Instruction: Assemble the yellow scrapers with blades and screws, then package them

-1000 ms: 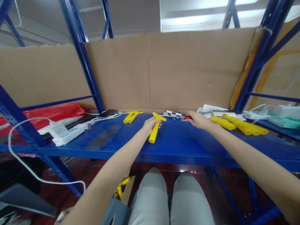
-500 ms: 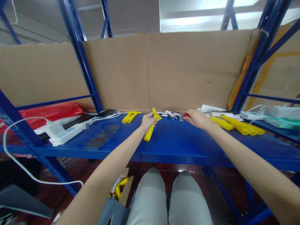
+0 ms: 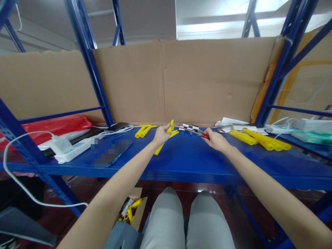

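In the middle of the shelf, my left hand [image 3: 162, 134] is closed around a yellow tube [image 3: 159, 149]. The tube's lower end sticks out below my fingers toward the front edge, and yellow strips show past my fingertips; my fingers cover its middle. To the right, my right hand [image 3: 214, 138] is wrapped around a red-handled metal tool [image 3: 205, 136] that points left; its exact kind is too small to make out. Small white and metal pieces [image 3: 190, 127] lie on the shelf between my hands, by the cardboard.
Two yellow tubes [image 3: 144, 131] lie left of my left hand, and several more yellow tubes [image 3: 259, 139] lie at right. A phone-like slab [image 3: 114, 152], a white power strip [image 3: 74, 149] and cables are on the left. Below stands an open box [image 3: 141, 209] with yellow pieces.
My right hand has drawn the red-handled tool slightly nearer to me, and more of its metal part shows. In my left hand the tube has turned, its lower end shifting left.
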`<state>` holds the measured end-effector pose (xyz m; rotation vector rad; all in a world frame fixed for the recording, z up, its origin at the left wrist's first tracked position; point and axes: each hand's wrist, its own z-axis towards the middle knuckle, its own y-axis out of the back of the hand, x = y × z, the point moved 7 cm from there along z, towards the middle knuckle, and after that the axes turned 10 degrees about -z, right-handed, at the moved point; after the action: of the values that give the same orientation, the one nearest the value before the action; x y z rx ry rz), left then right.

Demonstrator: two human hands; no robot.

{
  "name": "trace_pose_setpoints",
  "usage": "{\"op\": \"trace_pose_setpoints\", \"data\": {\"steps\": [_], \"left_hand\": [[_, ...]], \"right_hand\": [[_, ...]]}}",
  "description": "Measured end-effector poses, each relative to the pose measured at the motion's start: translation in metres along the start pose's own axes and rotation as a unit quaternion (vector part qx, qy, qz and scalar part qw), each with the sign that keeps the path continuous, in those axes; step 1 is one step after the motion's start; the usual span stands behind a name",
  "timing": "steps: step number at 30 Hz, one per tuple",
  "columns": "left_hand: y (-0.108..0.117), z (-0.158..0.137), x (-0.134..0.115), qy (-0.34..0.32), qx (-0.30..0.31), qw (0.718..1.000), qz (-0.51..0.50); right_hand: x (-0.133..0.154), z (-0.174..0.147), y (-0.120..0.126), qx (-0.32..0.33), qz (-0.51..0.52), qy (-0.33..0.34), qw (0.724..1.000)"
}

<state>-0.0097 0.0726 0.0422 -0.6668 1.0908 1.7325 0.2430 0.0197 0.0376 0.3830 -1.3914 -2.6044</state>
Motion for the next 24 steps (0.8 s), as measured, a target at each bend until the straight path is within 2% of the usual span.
{"op": "trace_pose_setpoints", "data": {"steps": [5,13,16,24], "left_hand": [[0.000,-0.002,-0.019,-0.124,-0.046,0.991,-0.008],[-0.002,-0.006,-0.050,-0.215,-0.092,0.971,0.038],[-0.002,-0.016,-0.052,-0.233,-0.114,0.965,0.038],[0.003,-0.032,-0.045,-0.223,-0.122,0.967,0.029]], "right_hand": [[-0.007,-0.005,0.004,-0.065,0.009,-0.009,0.998],[-0.012,-0.010,0.017,-0.151,0.022,-0.019,0.988],[-0.012,-0.012,0.019,-0.161,0.033,-0.019,0.986],[-0.008,-0.010,0.007,-0.114,0.061,-0.028,0.991]]}}
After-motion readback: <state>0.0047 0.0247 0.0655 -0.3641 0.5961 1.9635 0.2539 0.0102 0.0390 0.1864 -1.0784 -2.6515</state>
